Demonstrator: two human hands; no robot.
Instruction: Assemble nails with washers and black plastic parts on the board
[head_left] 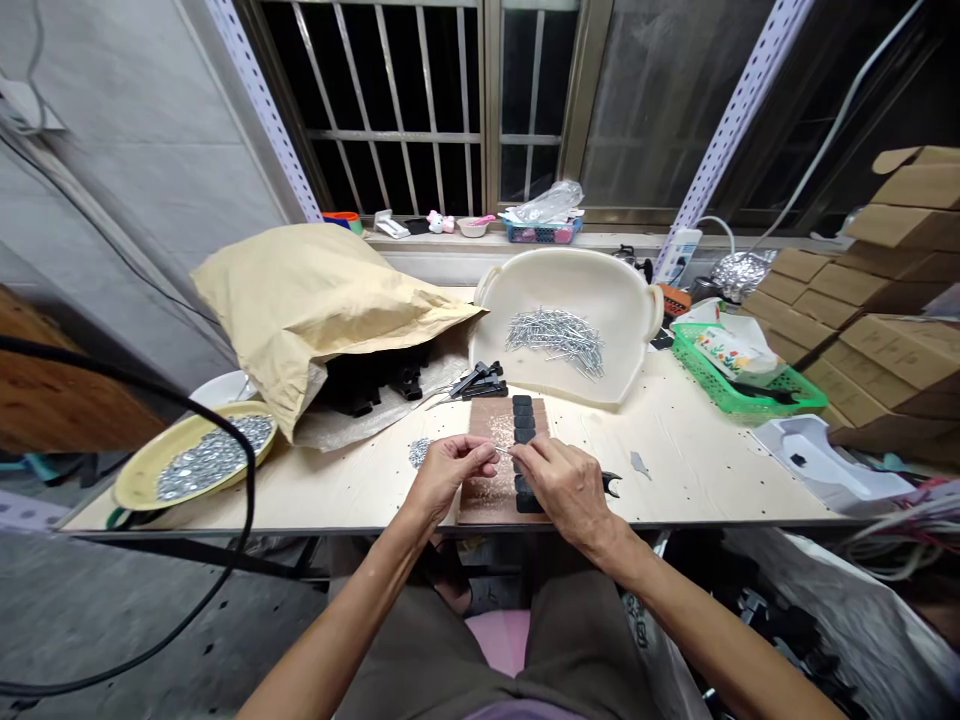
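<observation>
The left hand (450, 465) and the right hand (566, 485) were close together, just above the near edge of the tabletop (697, 460). The fingers of both hands were curled in and pinched narrow. Their tips met on a tiny thin piece (505, 452) held between them. It was too small to tell what it was.

Right under the hands lay a brown board (487, 495). A row of black blocks (523, 412) ran along the board, from under the right hand and away from the person. A little heap of shiny bits (498, 430) sat on the board just past the fingertips. Another small shiny heap (418, 452) lay on the tabletop just left of the left hand. A small black part (612, 484) lay just right of the right hand.

Farther off, past the hands, a white tray (570, 280) held a pile of silver pins (556, 340). Some black clips (480, 380) lay between that tray and the board. Far to the left of the hands stood a yellow plate (142, 480) full of shiny bits, and a big brown paper bag (315, 290) lay beyond it. Far to the right were a green basket (720, 395) and stacked cardboard boxes (892, 340).
</observation>
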